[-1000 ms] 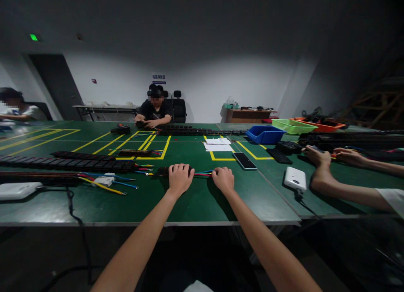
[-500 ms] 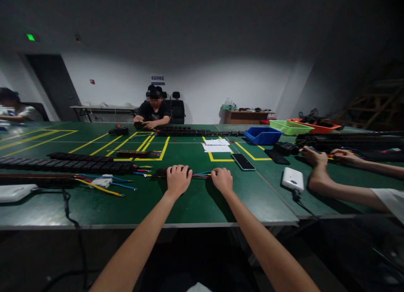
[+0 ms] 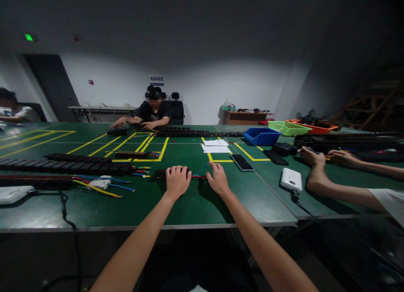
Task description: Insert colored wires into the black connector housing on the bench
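My left hand (image 3: 178, 180) is closed over a short black cable chain (image 3: 160, 173) lying flat on the green table, its fingers wrapped across the right end. Blue and red wires come out of that end toward my right hand (image 3: 218, 179). A blue wire (image 3: 200, 171) rises at a slant to the index fingertip and thumb of my right hand, which pinch near its tip. Lower down, a red wire (image 3: 198, 176) runs straight in under the same hand, where its end is hidden. Just left of the chain lie ring-ended cables (image 3: 139, 174).
Long black cable chains (image 3: 69, 163) and a white power bank (image 3: 15, 194) lie to the left. On the right are a phone (image 3: 242, 162), another white power bank (image 3: 291, 179), a blue bin (image 3: 261, 136) and a co-worker's hands (image 3: 312, 156). Another person sits opposite.
My right hand has lifted its index finger and drawn the blue wire upward, apart from the red one. My left hand stays put. The person opposite has reached out to the side.
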Demonstrator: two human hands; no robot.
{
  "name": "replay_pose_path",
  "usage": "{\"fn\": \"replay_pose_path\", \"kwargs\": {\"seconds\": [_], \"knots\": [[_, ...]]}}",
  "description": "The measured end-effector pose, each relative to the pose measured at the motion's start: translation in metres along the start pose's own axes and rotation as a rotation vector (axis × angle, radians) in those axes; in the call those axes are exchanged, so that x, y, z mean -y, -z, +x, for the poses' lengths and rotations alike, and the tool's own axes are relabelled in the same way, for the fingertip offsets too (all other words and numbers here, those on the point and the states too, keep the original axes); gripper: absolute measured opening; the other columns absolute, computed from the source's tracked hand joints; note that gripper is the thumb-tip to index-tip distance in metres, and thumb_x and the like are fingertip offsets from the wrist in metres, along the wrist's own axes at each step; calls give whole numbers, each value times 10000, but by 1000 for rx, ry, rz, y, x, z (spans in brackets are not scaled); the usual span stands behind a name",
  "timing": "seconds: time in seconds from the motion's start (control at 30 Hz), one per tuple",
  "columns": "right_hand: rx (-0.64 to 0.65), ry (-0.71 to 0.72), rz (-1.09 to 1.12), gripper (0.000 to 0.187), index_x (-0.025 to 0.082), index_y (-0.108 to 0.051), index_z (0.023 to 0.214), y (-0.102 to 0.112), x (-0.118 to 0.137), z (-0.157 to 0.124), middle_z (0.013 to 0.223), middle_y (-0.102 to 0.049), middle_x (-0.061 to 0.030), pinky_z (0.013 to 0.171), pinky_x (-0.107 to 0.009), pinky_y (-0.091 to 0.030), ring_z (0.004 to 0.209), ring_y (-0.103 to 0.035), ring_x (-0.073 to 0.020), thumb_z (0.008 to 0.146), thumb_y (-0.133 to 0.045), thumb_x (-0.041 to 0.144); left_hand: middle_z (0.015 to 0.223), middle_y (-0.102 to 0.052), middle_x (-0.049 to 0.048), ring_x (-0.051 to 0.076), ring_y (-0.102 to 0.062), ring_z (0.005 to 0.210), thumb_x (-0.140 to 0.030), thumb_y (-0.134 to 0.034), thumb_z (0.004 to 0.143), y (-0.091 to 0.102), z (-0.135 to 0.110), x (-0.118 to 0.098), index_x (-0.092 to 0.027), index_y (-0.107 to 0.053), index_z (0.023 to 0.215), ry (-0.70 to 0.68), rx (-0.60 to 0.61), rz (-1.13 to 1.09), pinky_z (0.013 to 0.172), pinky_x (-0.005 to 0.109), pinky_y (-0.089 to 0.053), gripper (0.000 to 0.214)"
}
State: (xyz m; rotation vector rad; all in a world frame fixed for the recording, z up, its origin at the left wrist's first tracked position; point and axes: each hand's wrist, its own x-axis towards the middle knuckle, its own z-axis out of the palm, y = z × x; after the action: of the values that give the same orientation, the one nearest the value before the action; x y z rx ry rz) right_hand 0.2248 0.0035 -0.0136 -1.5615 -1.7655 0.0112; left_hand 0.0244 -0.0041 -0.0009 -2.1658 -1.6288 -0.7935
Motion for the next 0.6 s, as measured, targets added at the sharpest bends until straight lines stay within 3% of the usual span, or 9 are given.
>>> {"fn": "replay_pose_path", "kwargs": {"seconds": [0.13, 0.27, 0.6], "knots": [[54, -167, -113, 408, 148, -616, 1297, 2, 3, -1, 1223, -645, -139, 971, -345, -424, 1141, -561, -260, 934, -478, 273, 1184, -678, 126, 302, -547, 1117, -444, -361, 1008, 1, 0, 1, -228, -674, 1170, -9, 5, -6, 993, 501, -343, 413], [17, -323, -235, 422, 137, -620, 1305, 7, 9, -3, 1234, -656, -167, 936, -389, -414, 1157, -556, -304, 943, -480, 303, 1173, -680, 122, 300, -553, 1101, -444, -347, 1015, 2, 1, 1, -220, -674, 1157, -13, -1, -1, 982, 494, -353, 421], [146, -295, -278, 356, 193, -722, 1149, 9, 11, -4, 1195, -662, -155, 916, -403, -405, 1149, -543, -304, 964, -461, 349, 1180, -673, 132, 310, -548, 1112, -445, -363, 1007, 2, 1, 1, -204, -664, 1186, -15, 8, -7, 980, 496, -349, 426]]}}
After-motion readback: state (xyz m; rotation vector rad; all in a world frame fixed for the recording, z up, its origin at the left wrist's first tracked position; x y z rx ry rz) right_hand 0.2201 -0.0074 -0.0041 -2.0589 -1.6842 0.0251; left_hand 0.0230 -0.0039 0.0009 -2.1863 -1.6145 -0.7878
